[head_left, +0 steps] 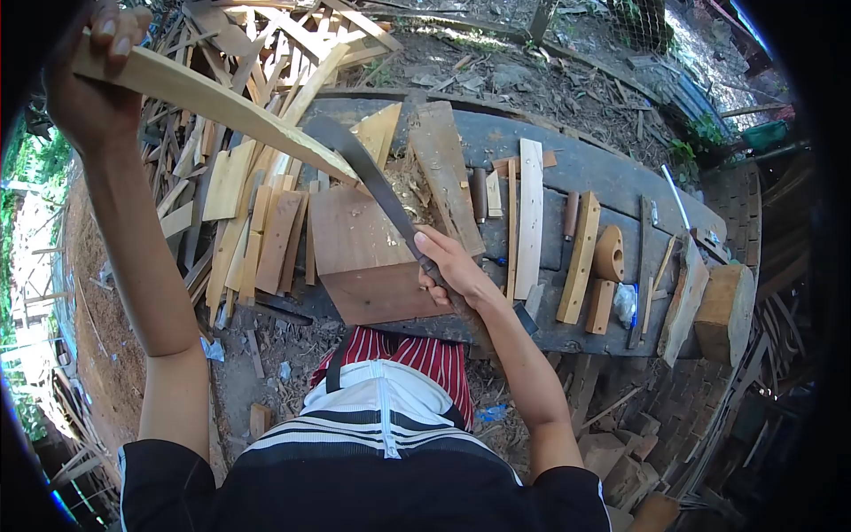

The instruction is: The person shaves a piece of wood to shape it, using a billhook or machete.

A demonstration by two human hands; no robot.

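Observation:
My left hand (105, 80), raised at the upper left, grips the far end of a long pale strip of wood (222, 111). The strip slants down to the right, its lower end over a brown wooden block (363, 235). In my right hand (452, 266) is the handle of a machete (377, 182) with a dark, broad-tipped blade. The blade points up and left and overlaps the strip near its lower end, where the wood's edge looks freshly cut. Pale chips lie scattered on the block and around it.
A dark workbench (554, 257) stretches right, bearing a white board (529, 208), a drilled wooden bar (579, 257), a shaped wooden piece (609, 254) and several tools. Stacked wood strips (257, 226) lie left of the block. A heap of offcuts (266, 53) rises behind; a stump-like block (724, 310) sits far right.

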